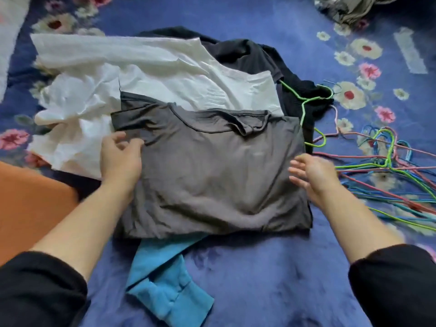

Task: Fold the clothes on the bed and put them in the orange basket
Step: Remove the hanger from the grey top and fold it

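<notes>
A grey T-shirt (212,171) lies partly folded on the blue bed, its neckline at the far side. My left hand (120,156) rests on its left edge with fingers loosely bent, gripping nothing that I can see. At the shirt's right edge my right hand (311,173) hovers with fingers spread and relaxed. White garments (141,67) and a black garment (247,53) lie behind the grey shirt. A blue garment (162,274) pokes out from under its near edge. An orange surface (30,204), possibly the basket, shows at the left.
A tangle of coloured wire hangers (387,166) lies on the floral blue bedspread (259,279) to the right; one green hanger (306,102) sits on the black garment. A grey crumpled cloth (349,8) lies at the far right corner.
</notes>
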The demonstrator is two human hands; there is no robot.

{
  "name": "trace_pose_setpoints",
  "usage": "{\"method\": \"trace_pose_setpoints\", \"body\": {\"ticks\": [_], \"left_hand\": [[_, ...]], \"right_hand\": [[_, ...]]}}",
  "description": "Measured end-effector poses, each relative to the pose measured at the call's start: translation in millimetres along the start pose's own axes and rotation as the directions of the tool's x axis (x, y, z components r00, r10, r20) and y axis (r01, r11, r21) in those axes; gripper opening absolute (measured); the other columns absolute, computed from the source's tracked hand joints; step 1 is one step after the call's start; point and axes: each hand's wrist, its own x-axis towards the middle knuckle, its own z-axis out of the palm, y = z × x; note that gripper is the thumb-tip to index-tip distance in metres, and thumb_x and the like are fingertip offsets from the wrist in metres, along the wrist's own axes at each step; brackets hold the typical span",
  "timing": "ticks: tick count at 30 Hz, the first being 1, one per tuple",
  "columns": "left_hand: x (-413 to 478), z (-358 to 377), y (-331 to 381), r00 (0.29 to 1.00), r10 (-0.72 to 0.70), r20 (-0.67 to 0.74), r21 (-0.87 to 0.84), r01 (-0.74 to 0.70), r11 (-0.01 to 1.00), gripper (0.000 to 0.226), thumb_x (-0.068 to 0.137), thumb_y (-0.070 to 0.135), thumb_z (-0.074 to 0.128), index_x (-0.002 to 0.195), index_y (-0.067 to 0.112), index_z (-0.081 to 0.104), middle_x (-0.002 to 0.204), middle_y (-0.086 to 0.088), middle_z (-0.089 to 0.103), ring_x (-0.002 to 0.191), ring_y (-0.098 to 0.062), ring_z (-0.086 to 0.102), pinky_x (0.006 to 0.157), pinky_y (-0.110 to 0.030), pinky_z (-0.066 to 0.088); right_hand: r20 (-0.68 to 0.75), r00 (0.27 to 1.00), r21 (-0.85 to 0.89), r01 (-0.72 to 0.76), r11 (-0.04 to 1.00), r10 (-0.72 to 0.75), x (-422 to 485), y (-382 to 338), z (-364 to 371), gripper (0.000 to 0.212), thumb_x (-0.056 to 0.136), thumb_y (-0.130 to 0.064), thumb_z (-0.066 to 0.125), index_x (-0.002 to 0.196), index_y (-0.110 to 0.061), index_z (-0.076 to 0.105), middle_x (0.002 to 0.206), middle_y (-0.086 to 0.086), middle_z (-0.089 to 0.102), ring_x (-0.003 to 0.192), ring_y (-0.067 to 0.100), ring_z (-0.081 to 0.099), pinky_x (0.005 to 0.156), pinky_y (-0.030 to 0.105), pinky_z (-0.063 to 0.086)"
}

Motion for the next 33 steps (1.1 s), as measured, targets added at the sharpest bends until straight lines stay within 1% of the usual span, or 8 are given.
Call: {"method": "trace_pose_setpoints", "body": {"ticks": [4,8,11,17,20,25,30,33], "left_hand": [[-35,-11,-74,0.976,-0.069,-0.207,0.348,0.139,0.927,0.064,0.088,0.030,0.065,0.140,0.012,0.033,0.148,-0.018,0.026,0.137,-0.031,0.021,0.107,-0.040,0.025],[-48,-25,-125,0.861,-0.480,-0.169,0.054,0.495,0.867,0.084,0.077,0.060,0.069,0.138,0.011,0.039,0.143,-0.015,0.042,0.126,-0.034,0.045,0.103,-0.048,0.040],[-47,-29,-129,0.808,-0.588,0.036,-0.192,0.583,0.789,0.052,0.079,0.050,0.073,0.108,0.007,0.064,0.112,-0.014,0.068,0.101,-0.031,0.065,0.091,-0.048,0.052],[-59,-32,-93,0.906,-0.409,-0.110,-0.427,0.329,0.843,0.008,0.090,0.019,0.066,0.097,0.020,0.063,0.107,-0.002,0.069,0.093,-0.014,0.067,0.085,-0.034,0.054],[-83,-43,-69,0.925,-0.345,-0.159,-0.534,0.213,0.818,0.015,0.087,0.005,0.060,0.085,0.020,0.059,0.089,0.002,0.067,0.074,-0.008,0.065,0.065,-0.024,0.054],[-136,-58,-97,0.830,-0.393,-0.395,-0.324,0.275,0.905,0.025,0.069,-0.008,0.048,0.061,0.014,0.040,0.062,0.006,0.039,0.057,-0.014,0.034,0.043,-0.024,0.026],[-220,-79,-182,0.797,-0.413,-0.440,-0.024,0.450,0.893,0.028,0.060,0.011,0.051,0.085,0.002,0.062,0.083,-0.016,0.059,0.081,-0.034,0.057,0.068,-0.042,0.045],[-255,-88,-212,0.796,-0.478,-0.371,0.129,0.554,0.822,0.035,0.070,0.004,0.063,0.104,-0.005,0.061,0.099,-0.023,0.061,0.100,-0.041,0.058,0.085,-0.046,0.044]], "right_hand": [[-0.323,0.932,-0.457,-0.002,0.890,-0.164,9,85,-26,0.030,0.074,-0.030,0.068,0.092,-0.006,0.064,0.095,0.013,0.062,0.089,0.028,0.057,0.080,0.036,0.044],[-0.376,0.923,-0.378,-0.237,0.895,0.086,-5,124,-50,0.048,0.065,-0.057,0.073,0.082,-0.016,0.053,0.104,0.012,0.046,0.092,0.030,0.044,0.068,0.039,0.037],[-0.288,0.951,-0.408,-0.228,0.884,0.112,-3,130,-52,0.047,0.066,-0.057,0.075,0.087,-0.016,0.064,0.113,0.007,0.056,0.108,0.031,0.052,0.089,0.043,0.045],[-0.284,0.954,0.092,-0.070,0.993,0.094,-11,89,-48,0.023,0.076,0.004,0.051,0.069,-0.017,0.045,0.072,0.004,0.047,0.064,0.016,0.045,0.052,0.027,0.047],[-0.356,0.934,-0.053,-0.029,0.998,0.008,-21,81,-66,0.028,0.074,0.009,0.045,0.066,-0.017,0.041,0.068,0.004,0.039,0.060,0.017,0.038,0.041,0.021,0.043],[-0.349,0.929,-0.416,-0.037,0.909,-0.122,-55,105,-108,0.018,0.067,-0.002,0.043,0.053,-0.011,0.039,0.061,0.009,0.035,0.068,0.024,0.034,0.055,0.035,0.033],[-0.158,0.987,-0.733,-0.110,0.671,-0.011,-98,169,-158,0.016,0.049,-0.018,0.036,0.047,-0.006,0.046,0.054,0.022,0.047,0.062,0.035,0.055,0.058,0.038,0.041],[-0.123,0.982,-0.858,-0.178,0.481,0.144,-111,204,-179,0.014,0.068,-0.015,0.056,0.062,-0.004,0.050,0.074,0.025,0.058,0.085,0.039,0.063,0.069,0.037,0.043]]}}
